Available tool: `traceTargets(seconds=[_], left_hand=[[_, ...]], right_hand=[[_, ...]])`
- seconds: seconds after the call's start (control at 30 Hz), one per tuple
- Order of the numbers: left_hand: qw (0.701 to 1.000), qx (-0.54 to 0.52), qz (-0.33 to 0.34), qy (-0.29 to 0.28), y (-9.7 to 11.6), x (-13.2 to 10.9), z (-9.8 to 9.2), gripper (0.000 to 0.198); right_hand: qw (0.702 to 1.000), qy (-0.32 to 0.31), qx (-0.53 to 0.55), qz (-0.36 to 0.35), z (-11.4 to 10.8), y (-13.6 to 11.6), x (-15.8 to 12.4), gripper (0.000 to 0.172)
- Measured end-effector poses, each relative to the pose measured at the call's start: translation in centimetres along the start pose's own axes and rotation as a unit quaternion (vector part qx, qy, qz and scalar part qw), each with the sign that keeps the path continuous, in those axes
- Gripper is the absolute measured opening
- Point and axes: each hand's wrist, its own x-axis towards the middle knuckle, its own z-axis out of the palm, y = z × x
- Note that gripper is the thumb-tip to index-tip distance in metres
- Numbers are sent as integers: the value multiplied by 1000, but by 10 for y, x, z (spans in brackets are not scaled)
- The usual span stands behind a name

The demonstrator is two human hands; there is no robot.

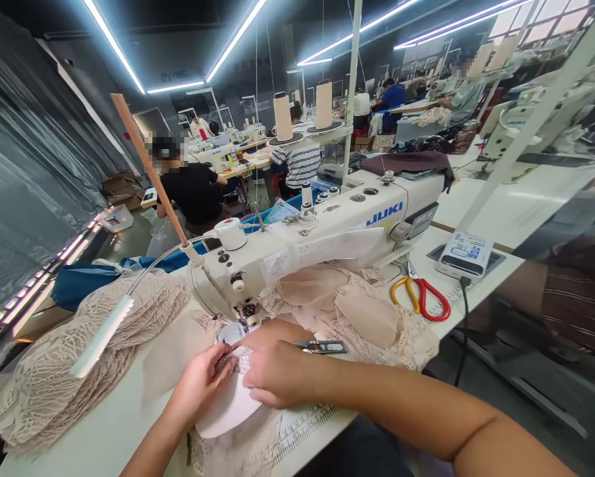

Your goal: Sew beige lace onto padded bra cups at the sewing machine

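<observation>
At a long table (pixel 93 424), one station in a room of machines under tube lights. Beyond it, a co-worker in a black top (pixel 195 199), seated; another in a striped shirt (pixel 297 162), back to the camera. Across the table, a white sewing machine (pixel 340 207), lettered JUKI, paper taped along its side. Left of it, a big heap of beige lace (pixel 123 344), a slim lamp (pixel 103 336) slanting in front. Under the arm and to the right, loose beige pieces (pixel 364 311), sheer with lace edging. Close in front of the needle — left hand (pixel 204 379) with thumb and fingers pinched on the upper left edge of a white rounded piece (pixel 230 407); right hand (pixel 280 374) with fingers curled, closed on its right edge. White piece nearly flat, near the presser foot (pixel 250 322); cannot tell about contact with the foot. Up on the stand, two cones of beige thread (pixel 282 119). To the far right, a white boxy device (pixel 464 255) with a black cable plugged in. Left of that, scissors (pixel 421 297) with one yellow and one red handle. Smallest — metal snips (pixel 324 346), just beyond the right wrist.
</observation>
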Motion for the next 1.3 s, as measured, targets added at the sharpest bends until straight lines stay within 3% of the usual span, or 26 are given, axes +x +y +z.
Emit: traceTargets(seconds=[0.27, 0.5, 0.73, 0.83, 1.03, 1.2, 1.3], left_hand=[[999, 14, 20, 43, -12, 7, -7, 22], [995, -22, 37, 91, -24, 6, -9, 22], [984, -96, 44, 145, -15, -5, -19, 24], [985, -130, 19, 114, -11, -8, -25, 33], [994, -104, -22, 7, -9, 3, -26, 47], [994, -105, -4, 8, -8, 19, -14, 33], [995, -98, 9, 10, -5, 27, -7, 27]], right_hand=[[998, 54, -17, -11, 29, 8, -3, 24], [997, 72, -14, -20, 32, 9, -1, 22], [999, 50, 13, -12, 32, 9, -3, 22], [998, 53, 20, -13, 33, 10, -2, 23], [998, 57, 18, -14, 32, 10, -1, 22], [996, 78, 31, -3, 31, 11, -1, 22], [993, 109, 30, 40, 32, 13, 1, 22]])
